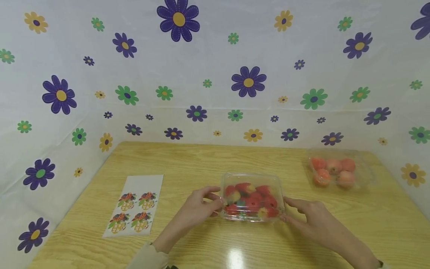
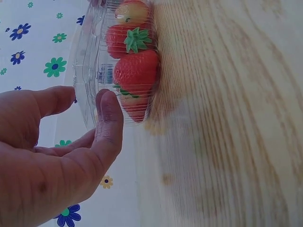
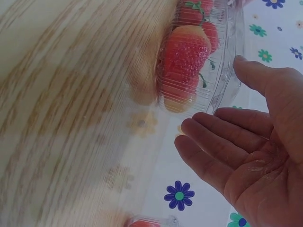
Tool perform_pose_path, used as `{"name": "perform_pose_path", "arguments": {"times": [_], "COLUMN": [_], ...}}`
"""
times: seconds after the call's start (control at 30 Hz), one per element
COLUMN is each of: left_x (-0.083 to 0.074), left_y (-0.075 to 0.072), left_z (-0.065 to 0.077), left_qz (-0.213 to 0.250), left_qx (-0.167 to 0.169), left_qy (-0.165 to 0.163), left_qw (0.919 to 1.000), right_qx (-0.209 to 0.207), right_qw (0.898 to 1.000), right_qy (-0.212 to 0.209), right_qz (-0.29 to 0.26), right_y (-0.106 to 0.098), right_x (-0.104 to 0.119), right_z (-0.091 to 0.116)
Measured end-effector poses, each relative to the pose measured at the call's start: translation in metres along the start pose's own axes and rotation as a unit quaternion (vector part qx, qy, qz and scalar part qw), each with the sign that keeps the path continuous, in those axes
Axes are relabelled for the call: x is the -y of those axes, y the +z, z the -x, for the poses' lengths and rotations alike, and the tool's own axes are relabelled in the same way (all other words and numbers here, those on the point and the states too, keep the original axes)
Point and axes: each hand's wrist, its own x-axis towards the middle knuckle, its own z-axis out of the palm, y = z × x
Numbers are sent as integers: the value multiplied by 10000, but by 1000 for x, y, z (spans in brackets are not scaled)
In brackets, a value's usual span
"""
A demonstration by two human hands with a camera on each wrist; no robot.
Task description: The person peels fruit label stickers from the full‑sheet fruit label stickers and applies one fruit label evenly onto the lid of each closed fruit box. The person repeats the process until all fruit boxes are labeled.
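Note:
A clear plastic clamshell box [image 1: 252, 177] of red strawberries [image 1: 252, 203] sits on the table between both hands, its lid down. My left hand [image 1: 201, 205] is at its left end, with thumb and fingers loosely bent about the corner and fingertips at the plastic. In the left wrist view the strawberries [image 2: 136, 71] show through the ribbed side. At the box's right end is my right hand [image 1: 310, 216], its fingers fairly straight. The right wrist view has that thumb [image 3: 255, 73] at the lid rim and the other fingers spread beside the end wall.
A white sheet [image 1: 144, 183] with several printed fruit stickers lies on the left of the wooden table [image 1: 188, 160]. At the back right stands another clear box [image 1: 364, 172] with several peach-like fruits [image 1: 333, 166]. A flower-patterned cloth [image 1: 208, 59] encloses the back and sides.

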Motion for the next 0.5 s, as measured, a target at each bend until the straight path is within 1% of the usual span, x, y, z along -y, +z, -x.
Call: {"name": "perform_pose_path", "arguments": {"times": [0.1,0.2,0.33,0.43,0.5], "left_x": [1,1,1,5,11], "left_y": [-9,-27,-60,-87,-104], "left_z": [2,7,17,26,32], "left_qz": [-102,-256,-698,-1149,-1392], "left_qx": [-149,-435,-799,-1005,-1141], "left_qy": [-40,-117,-200,-216,-341], "left_qw": [9998,9987,9942,9880,9831], "right_qx": [53,180,202,80,16], "right_qw": [10000,9993,9979,9987,9990], "right_qy": [12,253,565,476,435], "right_qz": [-57,-201,-258,-154,-93], "right_y": [-1,-4,-10,-13,-14], "right_x": [1,2,2,1,1], "right_z": [0,-1,0,0,1]}}
